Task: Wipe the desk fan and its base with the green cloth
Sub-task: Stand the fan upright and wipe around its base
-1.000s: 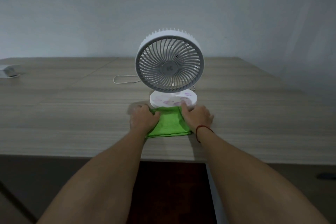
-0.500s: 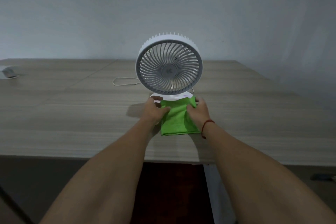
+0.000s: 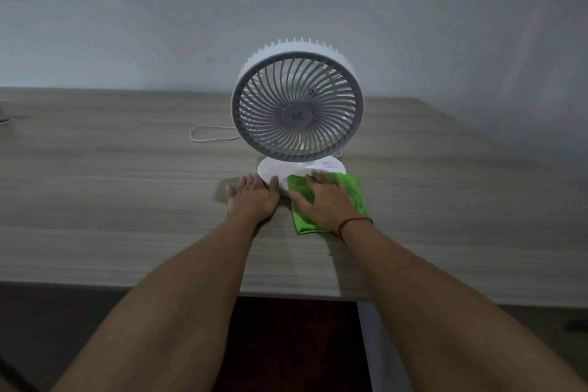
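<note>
A white desk fan (image 3: 297,108) with a grey grille stands upright on the wooden desk (image 3: 111,200). Its round white base (image 3: 270,169) sits in front of me. The green cloth (image 3: 353,188) lies partly over the base's right front and partly on the desk. My right hand (image 3: 324,200) presses flat on the cloth, fingertips on the base. My left hand (image 3: 251,197) rests flat on the desk, its fingers spread and touching the base's left front edge. It holds nothing.
The fan's white cable (image 3: 210,134) loops on the desk behind and left of the fan. A small pale object (image 3: 4,119) lies at the far left edge. The desk's front edge (image 3: 159,285) runs under my forearms. A grey wall rises behind.
My left hand let go of the cloth and moved left to the base's edge. My right hand slid the cloth to the right, over the base's right front.
</note>
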`<state>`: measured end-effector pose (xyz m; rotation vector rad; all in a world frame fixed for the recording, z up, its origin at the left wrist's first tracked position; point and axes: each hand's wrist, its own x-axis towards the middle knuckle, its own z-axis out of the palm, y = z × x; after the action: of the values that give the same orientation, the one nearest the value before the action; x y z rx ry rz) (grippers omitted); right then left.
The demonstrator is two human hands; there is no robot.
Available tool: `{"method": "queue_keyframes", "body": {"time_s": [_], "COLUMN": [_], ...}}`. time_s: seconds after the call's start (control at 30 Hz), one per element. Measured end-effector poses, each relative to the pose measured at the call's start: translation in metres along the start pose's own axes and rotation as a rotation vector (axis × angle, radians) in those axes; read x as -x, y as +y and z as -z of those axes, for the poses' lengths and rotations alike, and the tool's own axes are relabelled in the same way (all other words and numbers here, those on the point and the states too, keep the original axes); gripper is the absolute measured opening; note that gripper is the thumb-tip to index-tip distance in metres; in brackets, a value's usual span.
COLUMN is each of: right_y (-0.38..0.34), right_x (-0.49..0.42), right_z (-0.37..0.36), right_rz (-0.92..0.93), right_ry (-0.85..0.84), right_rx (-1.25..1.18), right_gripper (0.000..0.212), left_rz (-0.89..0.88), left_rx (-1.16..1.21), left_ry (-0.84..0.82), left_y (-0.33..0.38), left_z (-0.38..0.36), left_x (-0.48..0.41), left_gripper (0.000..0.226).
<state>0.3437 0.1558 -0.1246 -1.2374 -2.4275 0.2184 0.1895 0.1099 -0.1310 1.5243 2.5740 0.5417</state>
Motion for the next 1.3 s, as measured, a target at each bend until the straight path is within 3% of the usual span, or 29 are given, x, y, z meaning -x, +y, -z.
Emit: {"method": "queue_keyframes", "body": {"time_s": [0.07,0.23,0.37,0.57,0.77,1.07,1.3], "right_y": [0.002,0.008,0.021,0.024,0.002,0.012,0.037], "right_x": [-0.004,-0.001,-0.004,-0.032,-0.039,-0.004,-0.017], "right_z": [-0.003,0.001,0.002,0.009,-0.005,0.002,0.016], "right_rz": [0.022,0.042,-0.093,-0.200,-0.117,0.062,-0.095], "right_ry": [-0.095,-0.059,0.034,-0.095,-0.024,-0.087,-0.041], "right_rx": [0.037,-0.143,-0.275,-0.153,-0.001,-0.168,-0.185], "right_gripper": [0.076,0.052,0.042,0.048,0.040,0.046,0.045], "left_rz": [0.000,0.005,0.013,0.006,0.005,0.008,0.003], "left_rx": [-0.015,-0.026,-0.046,-0.053,-0.057,-0.043,-0.035], "left_ry": [-0.019,-0.016,-0.018,-0.027,-0.015,-0.014,-0.010], "left_y": [0.000,-0.001,-0.002,-0.001,-0.001,-0.002,-0.003], "left_z": [0.000,-0.001,-0.002,-0.005,-0.004,-0.001,-0.004], "left_x": [0.000,-0.001,-0.002,-0.003,-0.003,0.000,-0.004], "left_gripper": [0.074,0.075,0.076,0.074,0.074,0.074,0.074]}}
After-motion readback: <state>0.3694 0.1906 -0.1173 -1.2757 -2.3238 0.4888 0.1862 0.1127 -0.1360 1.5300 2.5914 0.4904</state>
